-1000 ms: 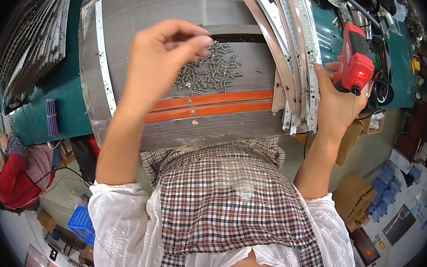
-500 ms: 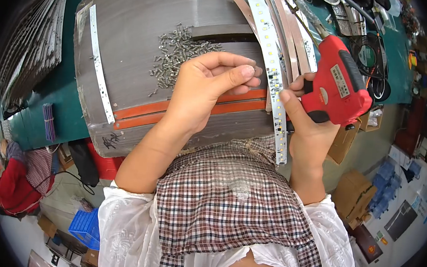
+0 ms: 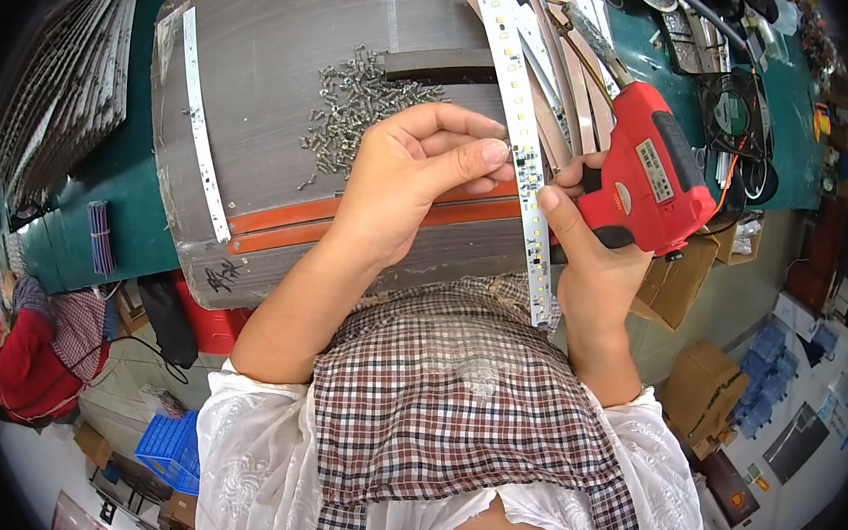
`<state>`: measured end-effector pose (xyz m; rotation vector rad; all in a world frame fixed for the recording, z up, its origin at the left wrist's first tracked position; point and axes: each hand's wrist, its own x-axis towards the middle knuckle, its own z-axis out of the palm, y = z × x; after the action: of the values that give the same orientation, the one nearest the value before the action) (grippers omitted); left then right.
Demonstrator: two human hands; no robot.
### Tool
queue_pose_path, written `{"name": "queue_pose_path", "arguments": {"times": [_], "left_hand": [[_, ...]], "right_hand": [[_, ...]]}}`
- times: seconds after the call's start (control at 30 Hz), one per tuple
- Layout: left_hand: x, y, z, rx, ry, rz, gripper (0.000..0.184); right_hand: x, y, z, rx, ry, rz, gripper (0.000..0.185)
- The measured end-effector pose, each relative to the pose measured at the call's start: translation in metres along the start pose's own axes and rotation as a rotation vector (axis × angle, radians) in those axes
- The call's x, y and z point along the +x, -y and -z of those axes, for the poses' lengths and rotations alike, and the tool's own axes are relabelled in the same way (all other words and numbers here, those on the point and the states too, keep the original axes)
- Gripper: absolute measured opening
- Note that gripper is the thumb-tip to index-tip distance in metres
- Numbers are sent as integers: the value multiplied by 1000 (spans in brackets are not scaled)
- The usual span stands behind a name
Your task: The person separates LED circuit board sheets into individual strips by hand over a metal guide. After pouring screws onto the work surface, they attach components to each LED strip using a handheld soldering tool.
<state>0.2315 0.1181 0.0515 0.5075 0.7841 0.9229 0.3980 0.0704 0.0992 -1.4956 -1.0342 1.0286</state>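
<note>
My left hand (image 3: 414, 170) is closed in a pinch, its thumb and index fingertips at the near edge of a white LED strip (image 3: 519, 103). Whatever sits between those fingertips is too small or hidden to make out. In my right hand (image 3: 590, 238) is a red soldering gun (image 3: 656, 169), its metal tip pointing up and away. My right thumb and fingers also grip the same strip, which hangs down toward the apron. Beside my left hand lies a pile of small metal parts (image 3: 357, 105) on the dark board (image 3: 259, 83).
Another LED strip (image 3: 202, 123) lies at the board's left, and two orange bands (image 3: 348, 221) cross its front. Stacked strips (image 3: 81, 69) stand on the green table (image 3: 144, 213). A small fan (image 3: 735, 112) sits at right. A person in red (image 3: 33, 364) is at far left.
My right hand has moved left with the soldering gun and LED strip, bringing the strip up to my left fingertips. My left hand has barely moved.
</note>
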Motion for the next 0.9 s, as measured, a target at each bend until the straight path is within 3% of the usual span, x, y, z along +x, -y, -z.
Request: {"name": "queue_pose_path", "arguments": {"times": [0.63,0.9], "left_hand": [[1,3,0,-61,-28,-67,28],[0,5,-2,-92,-38,-96,28]], "right_hand": [[-2,-5,-6,67,17,0,29],[-7,-5,-6,-97,49,85,34]]}}
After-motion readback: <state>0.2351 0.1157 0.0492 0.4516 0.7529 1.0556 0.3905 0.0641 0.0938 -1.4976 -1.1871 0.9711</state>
